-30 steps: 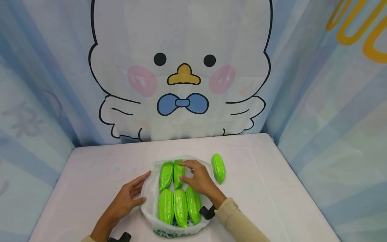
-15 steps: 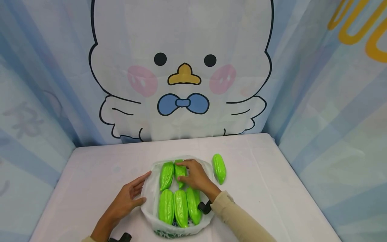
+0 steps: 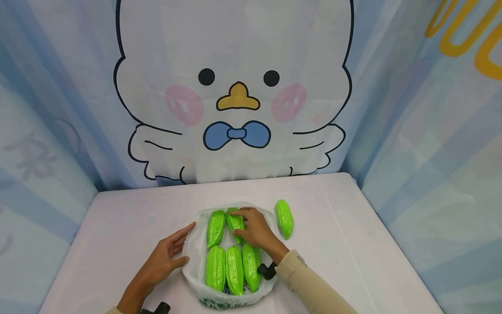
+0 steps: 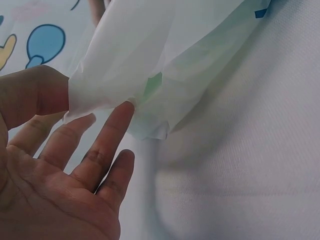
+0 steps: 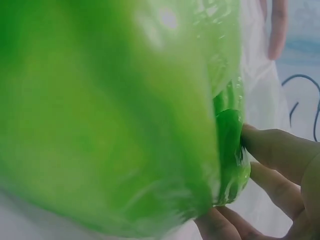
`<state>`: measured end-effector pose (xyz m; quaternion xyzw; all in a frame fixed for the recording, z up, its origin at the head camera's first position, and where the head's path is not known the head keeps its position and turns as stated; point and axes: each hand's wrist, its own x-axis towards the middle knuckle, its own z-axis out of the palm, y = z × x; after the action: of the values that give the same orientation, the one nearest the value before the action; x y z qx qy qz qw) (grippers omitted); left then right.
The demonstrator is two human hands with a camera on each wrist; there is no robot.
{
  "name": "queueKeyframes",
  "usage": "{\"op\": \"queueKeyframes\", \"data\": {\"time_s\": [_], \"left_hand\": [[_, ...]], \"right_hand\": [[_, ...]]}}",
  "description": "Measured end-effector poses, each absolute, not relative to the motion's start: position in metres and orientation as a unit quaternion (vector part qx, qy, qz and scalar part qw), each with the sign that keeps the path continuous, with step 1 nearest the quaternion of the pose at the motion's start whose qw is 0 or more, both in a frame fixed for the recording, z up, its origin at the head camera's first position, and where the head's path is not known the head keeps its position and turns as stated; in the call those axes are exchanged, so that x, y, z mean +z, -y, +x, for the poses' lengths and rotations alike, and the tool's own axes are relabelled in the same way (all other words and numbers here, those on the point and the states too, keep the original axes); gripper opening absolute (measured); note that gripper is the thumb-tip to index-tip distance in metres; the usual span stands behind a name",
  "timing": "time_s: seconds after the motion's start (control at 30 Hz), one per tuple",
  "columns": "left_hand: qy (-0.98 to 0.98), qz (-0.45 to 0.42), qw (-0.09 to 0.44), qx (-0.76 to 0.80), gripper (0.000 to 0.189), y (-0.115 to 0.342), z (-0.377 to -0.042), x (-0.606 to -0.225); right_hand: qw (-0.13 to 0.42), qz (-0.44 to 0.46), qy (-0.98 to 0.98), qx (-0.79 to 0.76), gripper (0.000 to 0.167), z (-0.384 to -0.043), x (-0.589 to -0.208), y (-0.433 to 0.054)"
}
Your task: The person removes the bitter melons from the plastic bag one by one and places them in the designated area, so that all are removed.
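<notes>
Watching through the head view, I had the right hand (image 3: 256, 230) over the far part of a white plastic-covered container (image 3: 194, 279); its thumb and forefinger stood narrowly apart, pinching a glossy held gourd (image 3: 236, 221), green like all the others; that gourd was inside the container, at the right of the far row, and I could not tell whether it rested on the bottom. Just to its left was the far-left gourd (image 3: 215, 227); along the near side lay three more in a row, the near-left gourd (image 3: 215, 268), the near-middle gourd (image 3: 234, 270) and the near-right gourd (image 3: 251, 261), the last partly covered by a black wrist mount (image 3: 267, 271).

The left hand (image 3: 162, 259) met the container's left wall with thumb and fingers wide apart; in the left wrist view its fingers (image 4: 109, 132) looked nearly straight, one fingertip touching the plastic, while the tip of another digit was hidden behind it. From the right wrist I saw fingertips against a green surface at the right; a big blurred green shape filled the left.

On the white table (image 3: 353, 253), just right of the container's far side, lay a lone gourd (image 3: 284, 219); a beige sleeve (image 3: 310, 283) reached in from the near right; beyond the table hung a blue-and-white curtain (image 3: 392, 144), printed with a cartoon bird (image 3: 235, 48) in a blue bow tie (image 3: 237, 133).
</notes>
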<state>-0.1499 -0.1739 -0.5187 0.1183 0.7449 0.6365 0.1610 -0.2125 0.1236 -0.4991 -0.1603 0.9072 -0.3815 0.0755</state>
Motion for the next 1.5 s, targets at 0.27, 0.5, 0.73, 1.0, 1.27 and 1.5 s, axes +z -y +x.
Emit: {"op": "queueKeyframes", "data": {"time_s": [0.27,0.5,0.73,1.0,1.27,1.5], "left_hand": [[-0.749,0.11,0.168,0.631,0.091,0.174,-0.15,-0.518],[-0.752,0.1,0.171,0.629,0.091,0.172,-0.15,-0.52],[-0.753,0.093,0.174,0.628,0.09,0.171,-0.15,-0.519],[-0.756,0.076,0.175,0.626,0.091,0.169,-0.151,-0.518],[-0.758,0.076,0.176,0.624,0.091,0.169,-0.15,-0.517],[-0.755,0.088,0.175,0.626,0.091,0.169,-0.149,-0.518]], "right_hand": [[0.07,-0.163,-0.898,-0.402,0.054,-0.205,-0.491,-0.129],[0.073,-0.155,-0.891,-0.419,0.056,-0.197,-0.482,-0.132],[0.074,-0.154,-0.883,-0.437,0.056,-0.188,-0.474,-0.136],[0.063,-0.16,-0.875,-0.453,0.055,-0.18,-0.463,-0.143],[0.053,-0.156,-0.869,-0.467,0.057,-0.173,-0.449,-0.15],[0.042,-0.144,-0.866,-0.478,0.057,-0.173,-0.442,-0.157]]}}
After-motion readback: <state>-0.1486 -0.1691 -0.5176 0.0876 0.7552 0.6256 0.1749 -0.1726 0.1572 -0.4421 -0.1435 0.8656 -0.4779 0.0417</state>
